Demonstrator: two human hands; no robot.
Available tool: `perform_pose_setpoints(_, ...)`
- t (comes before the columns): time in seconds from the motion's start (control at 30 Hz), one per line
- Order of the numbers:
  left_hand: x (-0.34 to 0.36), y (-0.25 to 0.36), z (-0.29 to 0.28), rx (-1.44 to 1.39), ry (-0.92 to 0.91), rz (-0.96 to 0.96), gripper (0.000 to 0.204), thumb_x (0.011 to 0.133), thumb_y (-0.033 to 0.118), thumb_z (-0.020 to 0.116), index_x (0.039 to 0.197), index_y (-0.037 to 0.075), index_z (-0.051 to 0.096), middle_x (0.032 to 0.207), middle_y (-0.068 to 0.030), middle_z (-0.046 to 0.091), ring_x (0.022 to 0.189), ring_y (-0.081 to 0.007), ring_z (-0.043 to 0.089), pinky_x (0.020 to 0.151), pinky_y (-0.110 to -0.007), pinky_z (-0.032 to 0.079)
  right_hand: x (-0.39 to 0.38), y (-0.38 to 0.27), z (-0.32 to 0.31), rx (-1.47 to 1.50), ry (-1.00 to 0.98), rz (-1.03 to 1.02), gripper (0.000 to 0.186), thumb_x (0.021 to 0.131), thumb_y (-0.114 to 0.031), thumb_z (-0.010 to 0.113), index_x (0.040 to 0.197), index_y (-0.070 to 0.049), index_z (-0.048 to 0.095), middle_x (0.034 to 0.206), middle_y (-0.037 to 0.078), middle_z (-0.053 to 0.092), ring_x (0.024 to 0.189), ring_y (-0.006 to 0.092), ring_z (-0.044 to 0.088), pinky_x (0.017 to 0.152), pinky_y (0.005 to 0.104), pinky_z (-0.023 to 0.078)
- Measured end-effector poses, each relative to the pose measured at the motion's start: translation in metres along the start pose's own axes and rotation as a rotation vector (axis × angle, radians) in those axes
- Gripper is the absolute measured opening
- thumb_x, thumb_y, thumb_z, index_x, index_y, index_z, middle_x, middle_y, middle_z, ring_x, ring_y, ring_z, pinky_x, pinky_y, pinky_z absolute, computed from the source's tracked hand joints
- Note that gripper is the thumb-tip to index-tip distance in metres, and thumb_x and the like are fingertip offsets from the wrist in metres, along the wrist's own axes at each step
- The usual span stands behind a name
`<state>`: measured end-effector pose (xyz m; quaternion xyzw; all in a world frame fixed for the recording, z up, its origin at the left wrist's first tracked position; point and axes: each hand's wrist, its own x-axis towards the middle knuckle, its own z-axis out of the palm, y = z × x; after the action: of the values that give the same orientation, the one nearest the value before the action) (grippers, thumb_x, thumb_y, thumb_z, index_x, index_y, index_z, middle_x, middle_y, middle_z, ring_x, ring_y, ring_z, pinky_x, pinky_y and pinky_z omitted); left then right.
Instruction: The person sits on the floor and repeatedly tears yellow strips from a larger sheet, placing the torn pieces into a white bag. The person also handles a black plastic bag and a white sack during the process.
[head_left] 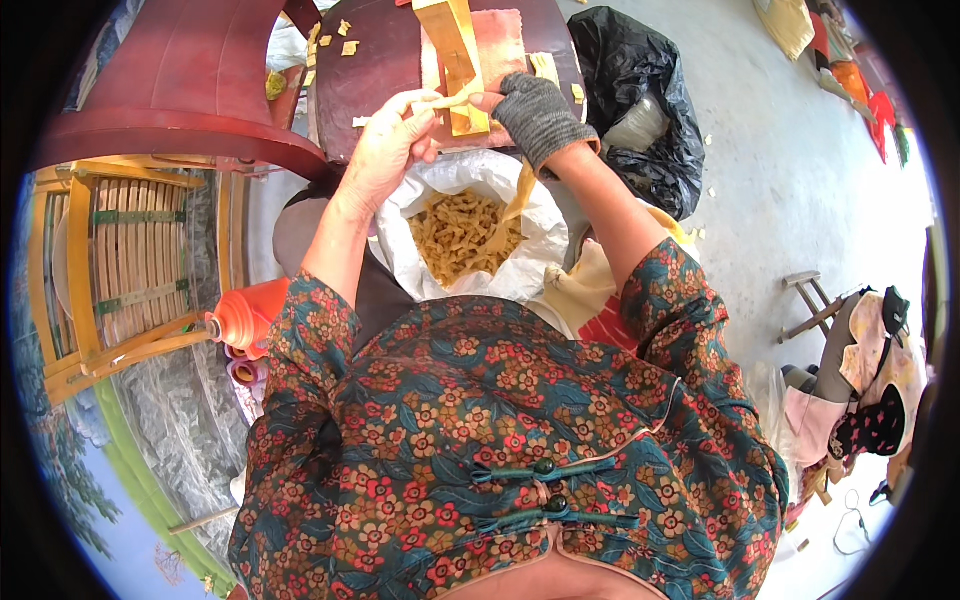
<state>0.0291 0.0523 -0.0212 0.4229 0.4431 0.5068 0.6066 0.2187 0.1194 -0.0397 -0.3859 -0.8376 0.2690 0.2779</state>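
Observation:
My left hand (393,145) is bare, its thumb and fingers pinched on one end of a pale yellow strip (452,101). My right hand (540,112), in a grey fingerless glove, grips the strip's other end. A longer yellow band (521,192) hangs below the right hand toward an open white bag (546,222). Many small twisted yellow-brown pieces (455,240) lie inside the bag. Just beyond my hands, a yellow wooden bar (450,45) rests over a pink cloth (504,38) on a dark red seat (370,75).
Yellow scraps (349,48) lie on the seat. A black plastic bag (665,165) sits to its right on the grey floor (745,190). At left are a red chair (175,75), a folded wooden chair (140,245) and an orange flask (248,317). Clothes (870,370) are piled far right.

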Motion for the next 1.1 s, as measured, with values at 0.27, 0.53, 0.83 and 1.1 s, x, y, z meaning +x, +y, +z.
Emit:
perform_pose_setpoints(0.27, 0.019, 0.011, 0.002, 0.300, 0.146, -0.014, 0.025, 0.088, 0.024, 0.056, 0.106, 0.006, 0.056, 0.076, 0.0002, 0.055, 0.059, -0.0057, 0.054, 0.053, -0.021, 0.048, 0.015, -0.016, -0.009, -0.012, -0.014, 0.280, 0.036, 0.086, -0.037, 0.052, 0.093, -0.004, 0.063, 0.089, 0.015, 0.059, 0.085, 0.0282, 0.058, 0.075, 0.0350, 0.046)
perform_pose_setpoints(0.53, 0.046, 0.002, -0.006, 0.555, 0.187, 0.028, 0.020, 0.086, 0.023, 0.056, 0.096, 0.005, 0.060, 0.069, 0.0023, 0.055, 0.056, -0.0032, 0.046, 0.048, -0.018, 0.036, 0.024, -0.008, 0.000, -0.116, 0.110, 0.150, 0.030, 0.084, -0.030, 0.052, 0.089, -0.004, 0.065, 0.090, 0.018, 0.062, 0.083, 0.0320, 0.060, 0.075, 0.0383, 0.047)
perform_pose_setpoints(0.83, 0.024, -0.012, -0.012, 0.333, 0.210, -0.278, 0.023, 0.090, 0.019, 0.050, 0.105, 0.002, 0.054, 0.082, -0.0050, 0.060, 0.064, -0.0094, 0.057, 0.060, -0.022, 0.048, 0.015, 0.014, 0.014, -0.346, -0.177, 0.121, 0.016, 0.082, -0.016, 0.056, 0.087, -0.003, 0.062, 0.081, 0.013, 0.062, 0.078, 0.0265, 0.063, 0.069, 0.0343, 0.050)
perform_pose_setpoints(1.1, -0.018, 0.000, 0.001, -0.352, 0.036, -0.209, 0.028, 0.091, 0.014, 0.048, 0.115, 0.000, 0.048, 0.100, -0.0076, 0.059, 0.085, -0.0155, 0.059, 0.080, -0.028, 0.051, -0.012, -0.025, 0.007, 0.909, 0.003, 0.431, 0.022, 0.085, -0.019, 0.057, 0.086, 0.003, 0.052, 0.070, 0.010, 0.061, 0.059, 0.0177, 0.061, 0.057, 0.0272, 0.050)
